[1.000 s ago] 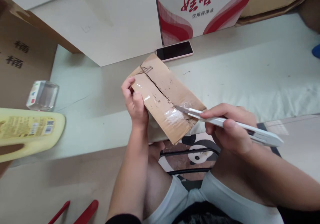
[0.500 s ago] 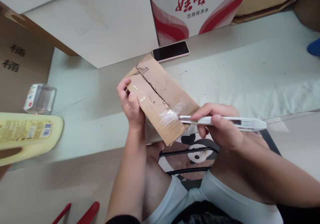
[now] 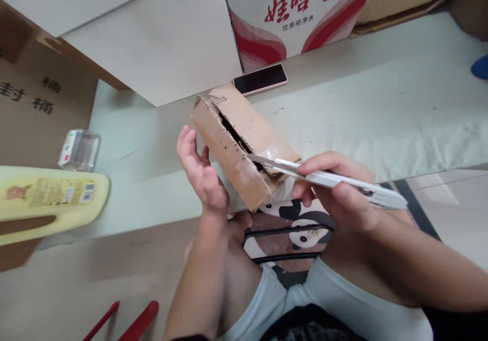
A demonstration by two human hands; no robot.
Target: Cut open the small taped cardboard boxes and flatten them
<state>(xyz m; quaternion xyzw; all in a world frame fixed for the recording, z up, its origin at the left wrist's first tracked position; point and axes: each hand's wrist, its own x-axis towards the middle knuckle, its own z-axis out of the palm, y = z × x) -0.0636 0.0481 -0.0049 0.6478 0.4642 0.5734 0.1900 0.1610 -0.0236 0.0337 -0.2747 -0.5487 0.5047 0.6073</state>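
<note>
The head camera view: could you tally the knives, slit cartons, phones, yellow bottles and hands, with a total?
Knives: 1, the white knife
Slit cartons: 1, the brown carton
Phones: 1, the dark-screened phone
Yellow bottles: 1, the labelled bottle
Hands: 2, left hand and right hand
Total: 6

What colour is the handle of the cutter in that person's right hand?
The cutter handle is white; the head view, the only one, shows it best.
</note>
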